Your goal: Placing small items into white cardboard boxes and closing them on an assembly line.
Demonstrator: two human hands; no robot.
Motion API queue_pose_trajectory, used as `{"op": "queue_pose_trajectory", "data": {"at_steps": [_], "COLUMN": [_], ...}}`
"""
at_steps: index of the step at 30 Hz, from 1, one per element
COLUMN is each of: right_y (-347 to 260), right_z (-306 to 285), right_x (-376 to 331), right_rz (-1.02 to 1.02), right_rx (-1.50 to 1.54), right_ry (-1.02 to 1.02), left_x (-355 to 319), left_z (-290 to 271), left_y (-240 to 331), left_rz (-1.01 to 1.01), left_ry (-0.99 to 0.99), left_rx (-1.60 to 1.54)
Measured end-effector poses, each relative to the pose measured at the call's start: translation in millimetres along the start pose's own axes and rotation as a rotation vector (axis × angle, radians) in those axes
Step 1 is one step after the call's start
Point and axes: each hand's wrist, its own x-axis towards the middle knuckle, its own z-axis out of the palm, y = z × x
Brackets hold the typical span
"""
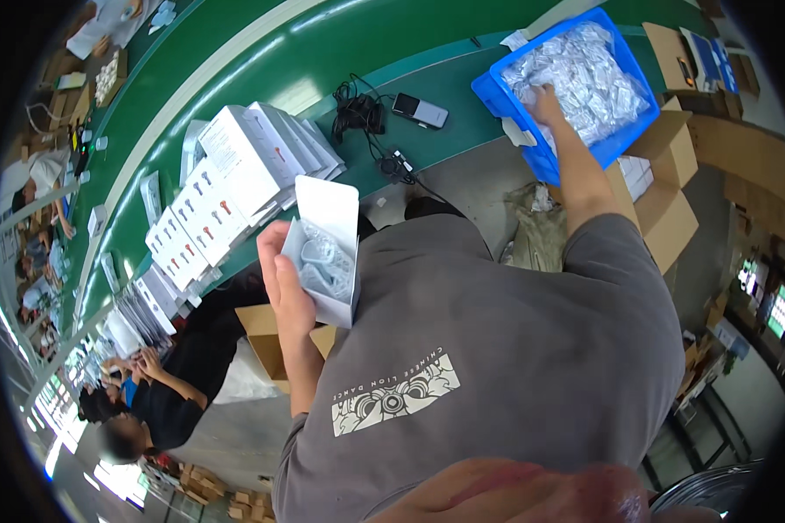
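Left hand (pixel 281 279) grips open white box (pixel 327 253) at chest; right hand (pixel 545 103) fingers curl into foil packets (pixel 584 74) (blue bin (pixel 497 96)). Pinch one packet only, box mouth up.

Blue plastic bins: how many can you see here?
1. The blue plastic bin sits at the green bench's end, full of silvery packets; the right hand reaches in. Others may be hidden.

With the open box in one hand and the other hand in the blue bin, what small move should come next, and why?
Probably close the right hand on one of the silver foil packets and lift it out of the blue bin. That hand already rests on the packets, while the left hand holds the open white box with its lid up, some clear-wrapped contents already inside.
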Motion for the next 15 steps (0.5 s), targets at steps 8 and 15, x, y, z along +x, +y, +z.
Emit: {"op": "queue_pose_trajectory", "data": {"at_steps": [8,15], "right_y": [-31.0,7.3], "right_z": [-47.8,-69.5], "right_x": [32.9,32.8], "right_rz": [0.059,-0.062], "right_rx": [0.25,0.522], "right_ry": [-0.155,-0.089], "left_x": [-8.6,0.7], "left_z": [28.3,38.2], "left_y": [1.1,-2.3], "left_rz": [-0.011,0.023], "left_ry": [0.013,0.025], "left_rx": [0.055,0.037]}}
